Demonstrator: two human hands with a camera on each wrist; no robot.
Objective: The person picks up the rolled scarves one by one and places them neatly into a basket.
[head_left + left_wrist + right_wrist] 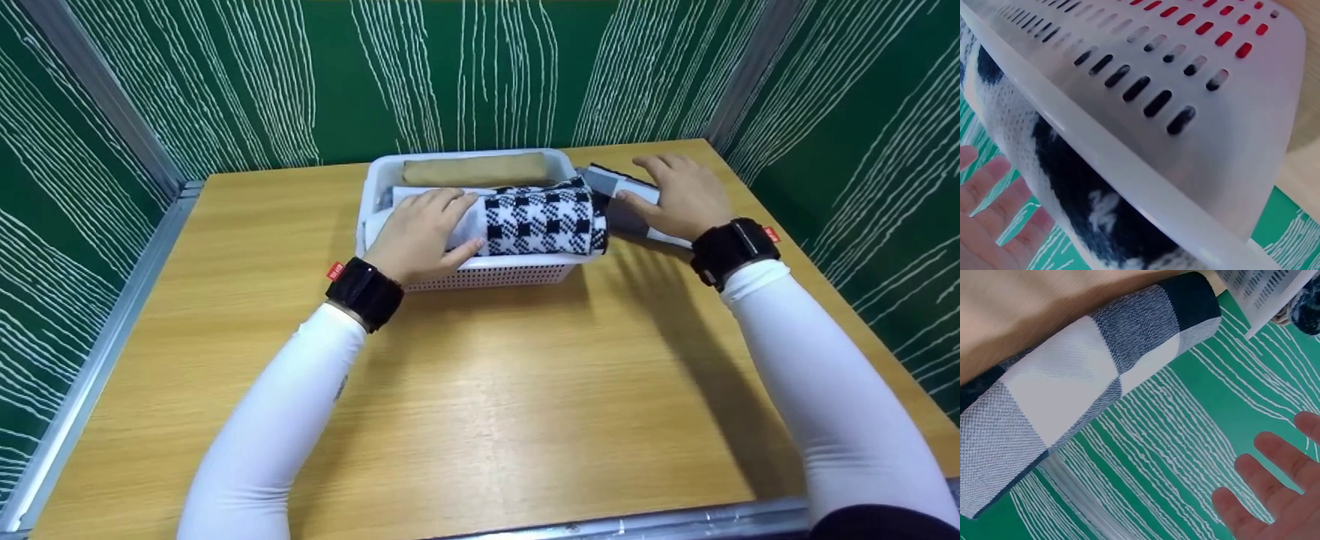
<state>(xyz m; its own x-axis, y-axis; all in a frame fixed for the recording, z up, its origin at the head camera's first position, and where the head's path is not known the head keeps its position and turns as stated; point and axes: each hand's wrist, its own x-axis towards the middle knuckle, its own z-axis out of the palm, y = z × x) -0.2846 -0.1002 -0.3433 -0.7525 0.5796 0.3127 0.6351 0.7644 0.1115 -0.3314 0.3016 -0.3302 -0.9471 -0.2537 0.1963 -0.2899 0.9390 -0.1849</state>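
A white plastic basket point(491, 276) with slotted walls stands towards the back of the table. Rolled cloths fill it, and a black-and-white houndstooth roll point(551, 221) lies along its front. My left hand point(420, 236) rests on the pale left part of the rolls with straight, relaxed fingers. Just right of the basket lies a rolled grey, white and black checked cloth point(1072, 377). Over that roll is my right hand point(686, 196), its fingers extended and spread, its thumb close to the cloth. In the right wrist view, the fingers point(1264, 478) grip nothing.
A tan roll point(476, 169) lies at the back of the basket. The wooden table point(480, 390) meets green walls point(480, 75) with white streaks on three sides. A metal rail point(622, 525) runs along the front edge.
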